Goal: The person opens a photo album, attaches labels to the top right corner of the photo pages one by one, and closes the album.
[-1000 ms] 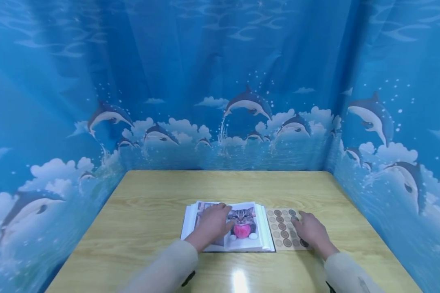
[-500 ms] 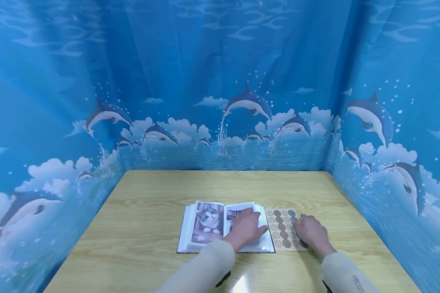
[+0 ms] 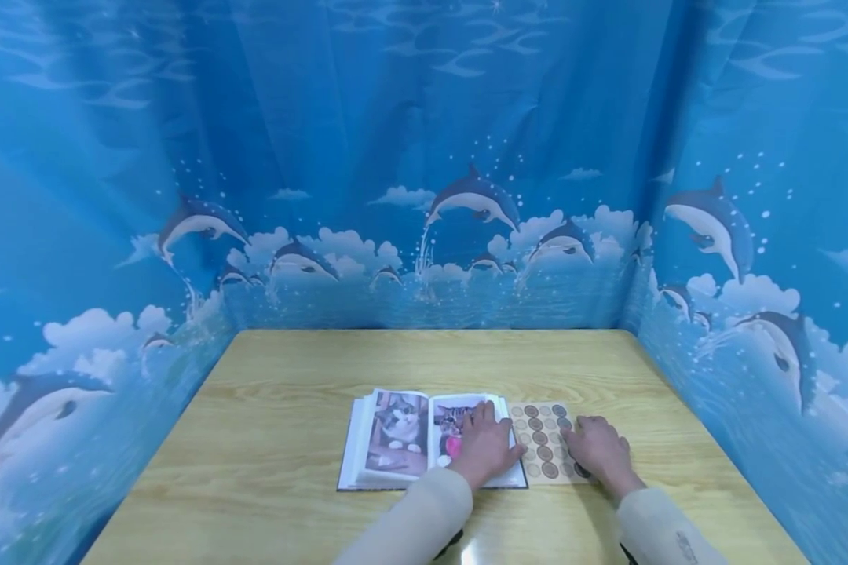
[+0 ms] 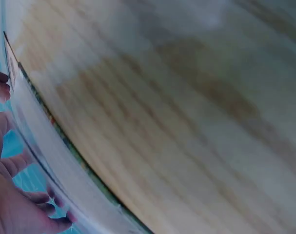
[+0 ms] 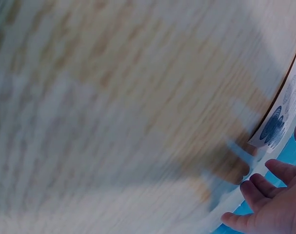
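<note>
A small photo album (image 3: 362, 439) lies open, a cat photo (image 3: 400, 435) on its left page and a tabby cat with something pink (image 3: 454, 446) on its right. My left hand (image 3: 486, 443) rests on the right page with fingers spread, covering part of that photo. Against the album's right side lies a beige sheet (image 3: 537, 441) with rows of round brown seal-like prints. At the sheet's right edge is my right hand (image 3: 599, 449), fingers loosely extended and hiding that edge. In the right wrist view, its fingers (image 5: 255, 192) are apart beside the sheet's corner (image 5: 272, 129).
Under everything is a light wood-grain table (image 3: 275, 416). Blue curtains (image 3: 367, 157) printed with dolphins and clouds hang along its back and both sides. A bright light reflection (image 3: 469, 553) shows near the front.
My left hand has moved right from the left page onto the right page, uncovering the left cat photo and partly covering the tabby. My right hand has stayed about where it was.
</note>
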{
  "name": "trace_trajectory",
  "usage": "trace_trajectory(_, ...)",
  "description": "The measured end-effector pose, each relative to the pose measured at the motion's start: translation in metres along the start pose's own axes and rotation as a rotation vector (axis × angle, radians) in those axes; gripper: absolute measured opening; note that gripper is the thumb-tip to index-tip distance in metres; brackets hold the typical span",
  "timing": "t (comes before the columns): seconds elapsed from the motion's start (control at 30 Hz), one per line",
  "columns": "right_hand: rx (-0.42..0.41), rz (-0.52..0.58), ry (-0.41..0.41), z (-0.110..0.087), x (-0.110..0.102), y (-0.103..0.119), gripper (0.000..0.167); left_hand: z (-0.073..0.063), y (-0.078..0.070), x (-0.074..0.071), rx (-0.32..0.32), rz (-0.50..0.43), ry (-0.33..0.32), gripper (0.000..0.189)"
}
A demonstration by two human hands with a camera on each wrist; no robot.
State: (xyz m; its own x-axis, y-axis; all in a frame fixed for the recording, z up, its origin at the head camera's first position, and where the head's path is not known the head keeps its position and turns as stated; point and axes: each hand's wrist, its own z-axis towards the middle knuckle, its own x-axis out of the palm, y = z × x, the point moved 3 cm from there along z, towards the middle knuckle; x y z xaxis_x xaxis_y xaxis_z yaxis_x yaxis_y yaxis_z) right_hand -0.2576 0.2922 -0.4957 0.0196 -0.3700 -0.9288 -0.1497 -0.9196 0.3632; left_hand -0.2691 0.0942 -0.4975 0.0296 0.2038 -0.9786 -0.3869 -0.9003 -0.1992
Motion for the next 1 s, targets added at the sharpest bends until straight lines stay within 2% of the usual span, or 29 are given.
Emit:
trace_trajectory(0.2,0.009,-0.015,-0.005,-0.001,0.004,-0.003,0.06,0.0,-0.004,0.009,-0.014,0.025,0.042,0.059)
trace_trajectory(0.5,0.007,-0.01,-0.008,-0.003,0.007,-0.006,0.059,0.002,-0.005,0.011,-0.007,0.065,0.023,0.051)
trace_trajectory(0.77,-0.026,-0.008,-0.026,-0.003,0.009,-0.002,0.053,-0.004,-0.011,0.006,0.042,0.086,0.071,0.048)
trace_trajectory(1.0,-0.046,0.019,-0.024,-0.003,0.01,0.008,0.047,-0.006,-0.013,0.008,0.087,0.112,0.101,0.051)
